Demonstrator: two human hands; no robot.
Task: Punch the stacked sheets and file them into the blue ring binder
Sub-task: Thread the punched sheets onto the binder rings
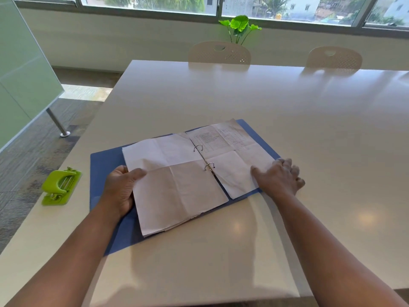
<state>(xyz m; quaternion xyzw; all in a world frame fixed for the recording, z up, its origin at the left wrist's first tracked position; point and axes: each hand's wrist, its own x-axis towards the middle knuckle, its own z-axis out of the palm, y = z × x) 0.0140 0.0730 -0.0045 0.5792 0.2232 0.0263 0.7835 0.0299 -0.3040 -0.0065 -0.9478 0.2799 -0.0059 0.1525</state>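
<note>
- Head view: blue ring binder (104, 169) lying open and flat on the white table (287, 107), near the front edge, covers spread to both sides.
- Stacked sheets (179, 191) already threaded on the two metal rings (209, 166), spread over the left cover, creased and slightly ragged at the near edge; a printed sheet (223, 138) lying on the right cover.
- Green hole punch (60, 187) set aside on the table, well apart to the left of the binder, untouched by either hand.
- Judged from that: punching done, filing all but done; left to do, probably only squaring the sheets, checking the rings and closing the cover.
- Left hand (120, 189) at the left edge of the sheets, thumb on top of the paper and fingers hidden beneath it, pinching that edge lightly closed.
- Right hand (280, 176) resting palm down on the right-hand paper near the binder's right edge, fingers spread and flat, gripping nothing.
- Rings standing between the two hands, touched by neither; whether fully clasped, too small to tell.
</note>
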